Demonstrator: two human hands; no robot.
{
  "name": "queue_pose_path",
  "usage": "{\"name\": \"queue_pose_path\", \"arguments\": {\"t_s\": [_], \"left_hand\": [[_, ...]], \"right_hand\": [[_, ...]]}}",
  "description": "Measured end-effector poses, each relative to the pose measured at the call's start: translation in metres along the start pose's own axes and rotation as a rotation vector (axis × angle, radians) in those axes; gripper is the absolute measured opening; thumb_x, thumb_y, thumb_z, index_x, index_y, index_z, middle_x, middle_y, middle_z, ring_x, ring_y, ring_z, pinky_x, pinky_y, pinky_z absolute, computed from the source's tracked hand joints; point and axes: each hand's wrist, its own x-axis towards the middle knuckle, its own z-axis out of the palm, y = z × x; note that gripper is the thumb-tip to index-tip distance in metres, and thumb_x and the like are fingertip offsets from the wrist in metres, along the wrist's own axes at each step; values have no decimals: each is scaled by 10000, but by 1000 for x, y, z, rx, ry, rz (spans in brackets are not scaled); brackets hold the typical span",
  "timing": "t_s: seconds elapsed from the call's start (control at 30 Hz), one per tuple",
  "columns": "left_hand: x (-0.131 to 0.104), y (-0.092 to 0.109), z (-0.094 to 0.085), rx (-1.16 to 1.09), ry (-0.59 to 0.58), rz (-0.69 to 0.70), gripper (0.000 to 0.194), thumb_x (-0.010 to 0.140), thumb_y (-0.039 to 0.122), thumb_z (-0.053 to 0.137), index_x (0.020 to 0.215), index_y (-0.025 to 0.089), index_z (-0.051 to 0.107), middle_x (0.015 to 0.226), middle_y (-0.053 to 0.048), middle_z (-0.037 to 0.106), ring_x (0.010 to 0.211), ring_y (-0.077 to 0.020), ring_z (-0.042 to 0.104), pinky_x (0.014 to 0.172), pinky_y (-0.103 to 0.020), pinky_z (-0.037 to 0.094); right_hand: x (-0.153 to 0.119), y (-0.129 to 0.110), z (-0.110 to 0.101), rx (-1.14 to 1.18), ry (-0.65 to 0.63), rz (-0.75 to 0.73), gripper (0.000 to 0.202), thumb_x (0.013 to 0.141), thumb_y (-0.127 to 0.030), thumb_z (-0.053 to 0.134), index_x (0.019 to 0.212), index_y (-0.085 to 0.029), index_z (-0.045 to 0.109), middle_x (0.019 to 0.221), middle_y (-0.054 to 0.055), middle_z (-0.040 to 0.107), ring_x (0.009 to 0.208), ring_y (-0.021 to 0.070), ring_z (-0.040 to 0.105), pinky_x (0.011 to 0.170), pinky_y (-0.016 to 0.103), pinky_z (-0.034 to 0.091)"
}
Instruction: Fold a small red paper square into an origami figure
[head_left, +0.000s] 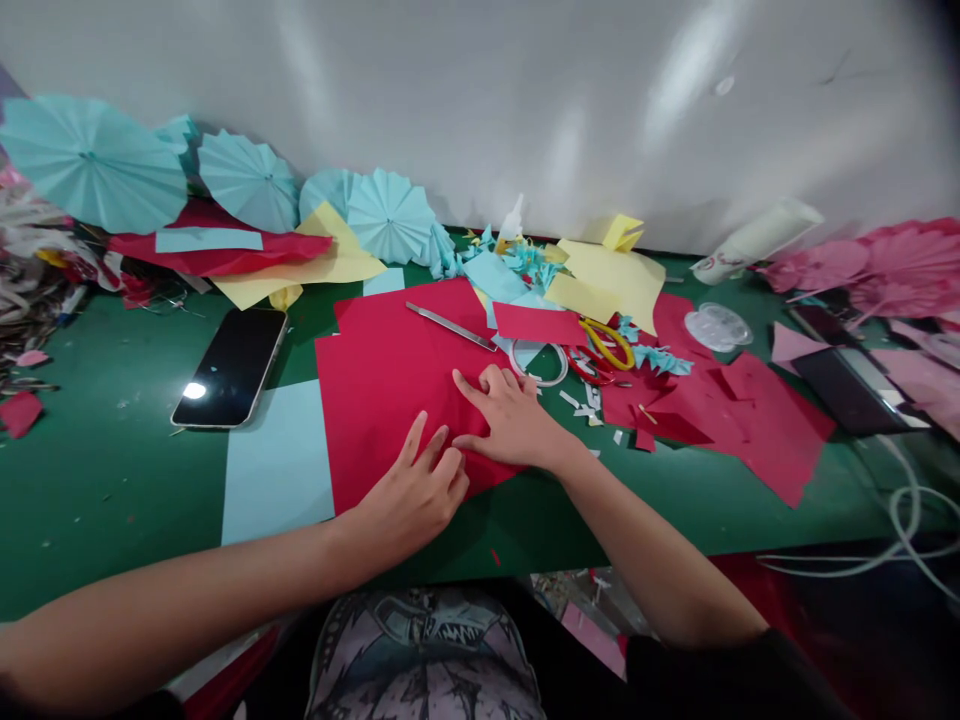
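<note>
A large red sheet of paper point(382, 390) lies on the green table, partly over a light blue sheet point(277, 465). My left hand point(420, 490) rests on the sheet's lower part, index finger stretched out and the other fingers bent. Just right of it, my right hand point(510, 415) presses on the paper with thumb and fingers spread. Neither hand grips a tool. A slim metal cutter point(450, 325) lies across the red paper above my hands. A white ring of tape point(538, 364) sits beyond my right fingers, beside yellow-handled scissors point(609, 345).
A phone point(231, 368) lies at the left. Pleated blue paper fans point(390, 215) line the wall. Red scraps point(780, 420), a clear plastic lid point(718, 327) and a dark device point(847, 390) with a white cable point(911, 510) are at the right.
</note>
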Motion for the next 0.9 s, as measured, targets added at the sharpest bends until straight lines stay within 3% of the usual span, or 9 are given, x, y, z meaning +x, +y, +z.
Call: {"name": "queue_pose_path", "arguments": {"t_s": [0.17, 0.37, 0.57, 0.8, 0.9], "left_hand": [[-2, 1, 0, -7, -22, -9, 235, 854, 155, 424, 1014, 121, 593, 1035, -119, 598, 1101, -322, 523, 968, -628, 283], [-2, 0, 0, 5, -46, -15, 252, 873, 214, 428, 1053, 138, 586, 1242, -143, 542, 1121, -316, 509, 979, -644, 232], [-1, -1, 0, -15, -31, -16, 281, 874, 188, 407, 1078, 120, 587, 1220, -142, 568, 1110, -308, 523, 999, -621, 211], [-3, -4, 9, -130, -87, -60, 406, 854, 191, 415, 1236, 74, 487, 1277, -156, 512, 1167, -272, 481, 1022, -412, 313], [-1, -7, 12, -202, -79, -123, 373, 879, 259, 413, 1206, 104, 506, 1353, -183, 422, 1279, -299, 354, 1041, -411, 285]], "right_hand": [[0, 14, 0, 52, 1, 11, 804, 747, -665, 456, 1405, -236, 280, 1074, 124, 423, 1026, 297, 420, 862, 498, 336], [1, 35, -1, 106, 22, -16, 734, 778, -594, 486, 1385, -211, 336, 1057, 128, 451, 1021, 280, 448, 865, 441, 392], [-1, 39, -6, 139, 85, -15, 558, 810, -340, 578, 1332, -211, 427, 993, 99, 478, 966, 227, 489, 858, 401, 424], [-1, 37, -9, 275, 83, -74, 454, 801, -238, 601, 1246, -188, 529, 946, 75, 514, 832, 171, 526, 821, 342, 444], [-2, 36, -13, 334, 51, -97, 379, 784, -274, 625, 1149, -173, 611, 934, 74, 547, 836, 177, 536, 803, 339, 439]]}}
